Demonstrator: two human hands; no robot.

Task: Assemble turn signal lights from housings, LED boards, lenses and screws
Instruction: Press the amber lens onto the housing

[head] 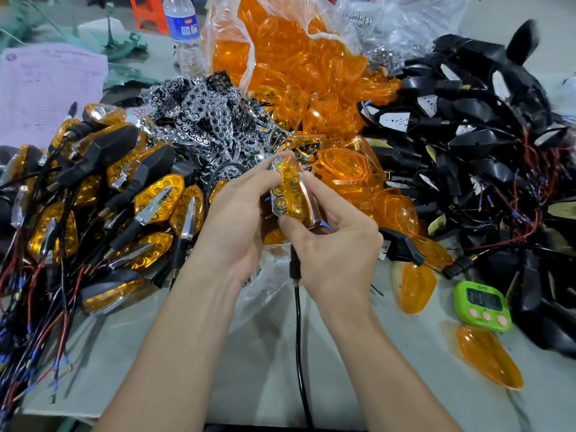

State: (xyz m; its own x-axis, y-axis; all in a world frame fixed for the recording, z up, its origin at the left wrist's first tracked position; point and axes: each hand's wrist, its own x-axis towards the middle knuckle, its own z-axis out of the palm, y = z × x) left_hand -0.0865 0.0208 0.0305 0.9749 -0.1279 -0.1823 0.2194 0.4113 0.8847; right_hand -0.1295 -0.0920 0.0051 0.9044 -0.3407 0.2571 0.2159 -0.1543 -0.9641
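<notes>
Glossy amber lens (294, 185) over chrome honeycomb reflector (276, 194)

Grey table (265, 369) under heaped lamps (93, 188), lenses (311, 73), housings (483, 145), green timer (482, 306).

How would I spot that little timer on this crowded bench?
Look right, to the big heap of black housings. At its near edge, on the grey table, sits the timer. It alone is bright green, with three pink buttons.
</notes>
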